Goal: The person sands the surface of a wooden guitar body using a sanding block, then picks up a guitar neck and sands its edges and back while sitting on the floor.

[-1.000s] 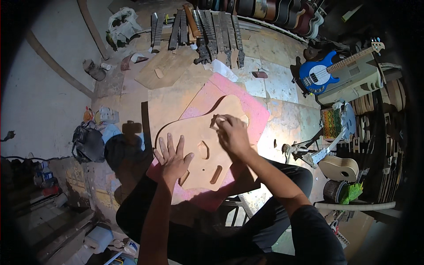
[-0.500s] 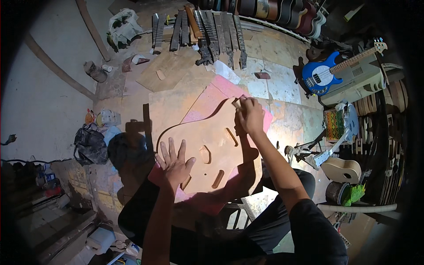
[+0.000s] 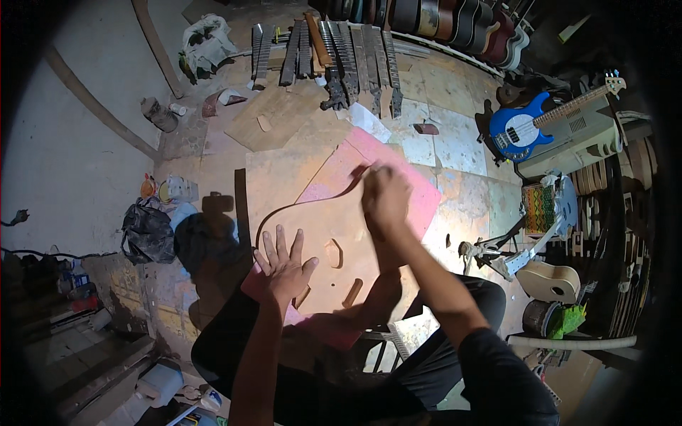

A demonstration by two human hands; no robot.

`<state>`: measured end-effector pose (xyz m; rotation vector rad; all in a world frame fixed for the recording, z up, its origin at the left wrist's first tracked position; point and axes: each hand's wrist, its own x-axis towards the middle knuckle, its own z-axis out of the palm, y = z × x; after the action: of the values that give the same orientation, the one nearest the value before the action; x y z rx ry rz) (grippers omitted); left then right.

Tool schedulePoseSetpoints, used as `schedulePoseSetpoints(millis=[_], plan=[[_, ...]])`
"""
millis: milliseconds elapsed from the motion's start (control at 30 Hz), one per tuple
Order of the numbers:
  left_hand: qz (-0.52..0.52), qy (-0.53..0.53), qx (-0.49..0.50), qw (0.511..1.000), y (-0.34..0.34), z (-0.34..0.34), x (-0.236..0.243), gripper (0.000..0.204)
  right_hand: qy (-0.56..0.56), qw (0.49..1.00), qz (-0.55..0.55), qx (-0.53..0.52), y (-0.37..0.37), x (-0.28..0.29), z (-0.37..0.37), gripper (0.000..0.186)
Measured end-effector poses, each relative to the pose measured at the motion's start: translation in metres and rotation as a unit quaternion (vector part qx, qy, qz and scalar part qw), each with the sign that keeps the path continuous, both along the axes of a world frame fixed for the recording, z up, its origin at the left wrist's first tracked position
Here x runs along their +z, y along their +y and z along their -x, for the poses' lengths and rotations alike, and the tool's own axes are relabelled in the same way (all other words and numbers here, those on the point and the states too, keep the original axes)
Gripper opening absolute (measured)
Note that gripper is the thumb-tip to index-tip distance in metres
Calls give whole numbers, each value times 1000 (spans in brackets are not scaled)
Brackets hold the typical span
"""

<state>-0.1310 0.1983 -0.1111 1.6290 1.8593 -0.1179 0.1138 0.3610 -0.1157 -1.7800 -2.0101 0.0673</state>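
Head view, and from where I'm standing there's one bare-wood guitar body [image 3: 346, 231] lying on one pink board [image 3: 422, 192] by the person's two legs [image 3: 484, 295], with three cut-outs [image 3: 334, 253] and one tiny hole [image 3: 332, 285] showing. Two hands here: the left hand [image 3: 286, 273] is flat on the wood, all five fingers spread apart, while the right hand [image 3: 386, 199] is curled over the upper end, too blurry to tell if it's clamped on anything. Off right there's one blue bass [image 3: 523, 129].
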Motion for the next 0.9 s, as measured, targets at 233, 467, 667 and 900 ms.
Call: schedulePoseSetpoints(millis=[233,467,667,900], plan=[[-21,-15,0,1000,-5,-3,-5,86,30,991,42,126,-5,-8,-16,42],[-15,-31,3,999,-4,6,-2,87,30,994,-22,101,-70,-11,63,36],[-10,-34,-1,999,-7,6,-5,89,35,999,7,34,5,16,-2,31],[-4,-28,-1,1000,-5,9,-4,89,59,986,-8,158,-72,2,70,39]])
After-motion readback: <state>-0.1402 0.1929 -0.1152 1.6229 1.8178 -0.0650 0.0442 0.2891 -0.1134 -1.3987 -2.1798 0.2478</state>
